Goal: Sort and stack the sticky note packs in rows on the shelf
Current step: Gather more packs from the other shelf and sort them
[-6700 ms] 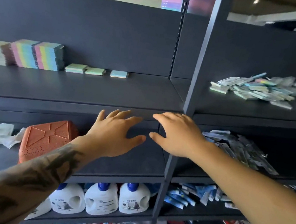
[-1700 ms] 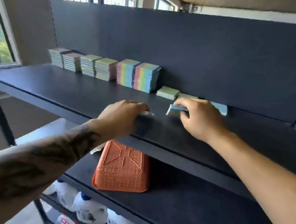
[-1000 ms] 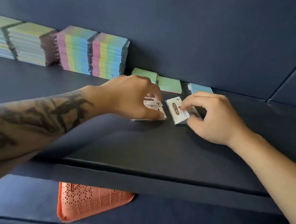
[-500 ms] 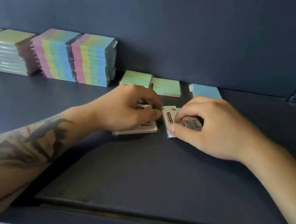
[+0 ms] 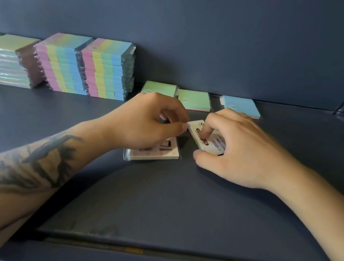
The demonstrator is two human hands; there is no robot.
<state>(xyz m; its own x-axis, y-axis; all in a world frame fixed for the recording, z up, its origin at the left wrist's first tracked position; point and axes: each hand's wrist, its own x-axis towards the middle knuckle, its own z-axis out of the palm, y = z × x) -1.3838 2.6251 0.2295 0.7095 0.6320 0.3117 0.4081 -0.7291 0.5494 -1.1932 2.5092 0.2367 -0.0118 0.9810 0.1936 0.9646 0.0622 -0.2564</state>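
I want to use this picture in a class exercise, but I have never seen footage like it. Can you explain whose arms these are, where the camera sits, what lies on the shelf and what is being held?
There is no machine here. The arms belong to a person wearing a wide-angle camera on the head, so you look forward and down at their own hands.

The dark surface is a shelf. Along its back wall stand tall rainbow-striped stacks of sticky note packs, with paler stacks left of them. To the right lie two flat green packs and a blue pack.

The left hand rests on a wrapped pack lying flat, its fingers curled at the pack's far edge. The right hand pinches a white labelled pack, tilted up on edge.
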